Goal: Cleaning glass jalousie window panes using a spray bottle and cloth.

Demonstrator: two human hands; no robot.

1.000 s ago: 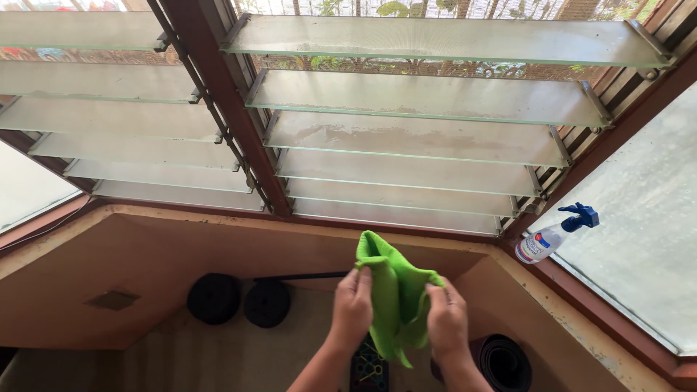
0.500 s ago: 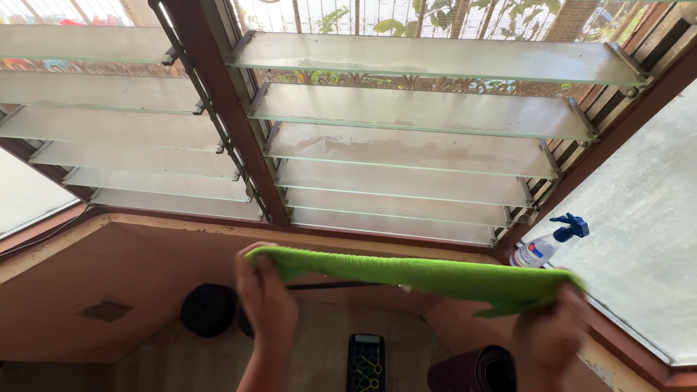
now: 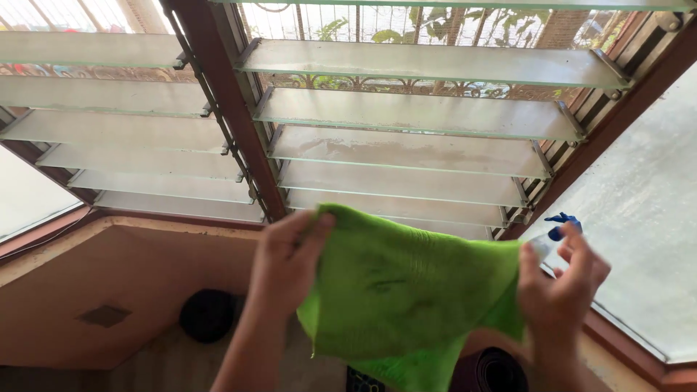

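Note:
A bright green cloth point(image 3: 403, 290) hangs spread out between my two hands, with a few dark smudges on it. My left hand point(image 3: 287, 261) pinches its upper left corner. At the upper right edge my right hand point(image 3: 559, 287) grips the cloth. Both hands are raised in front of the lower slats of a glass louvre window point(image 3: 406, 149). A spray bottle with a blue trigger point(image 3: 559, 225) stands on the sill behind my right hand, mostly hidden by it.
A dark wooden post point(image 3: 232, 109) divides two banks of dusty glass slats. A frosted pane point(image 3: 646, 218) fills the right side. Below the sill point(image 3: 145, 221), dark round weights point(image 3: 207, 316) and a rolled mat point(image 3: 497, 370) lie on the floor.
The cloth went from bunched between close hands, to stretched into a band, to hanging open as a sheet. Both hands have risen and now sit closer to the window.

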